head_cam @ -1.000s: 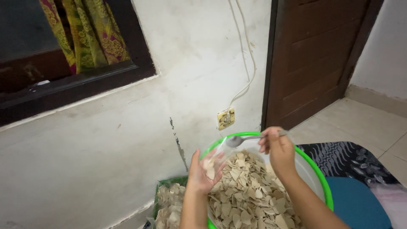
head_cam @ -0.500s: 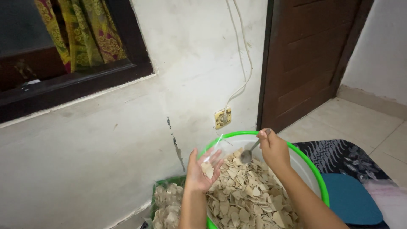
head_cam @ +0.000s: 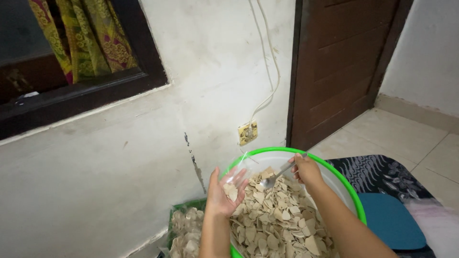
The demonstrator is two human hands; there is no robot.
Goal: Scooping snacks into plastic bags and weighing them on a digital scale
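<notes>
A spoon (head_cam: 278, 173) is gripped by the right hand (head_cam: 306, 171) over chips (head_cam: 277, 220) in a green-rimmed basin (head_cam: 351, 198); a clear bag (head_cam: 234, 177) is held open-palmed by the left hand (head_cam: 224, 193). Behind: wall (head_cam: 143, 157), door (head_cam: 342, 62).

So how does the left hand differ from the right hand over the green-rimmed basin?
The left hand is open, palm up, with pale chips and a clear bag on it; the right hand is closed around a metal spoon. Both are above the green-rimmed basin of pale chips.
</notes>
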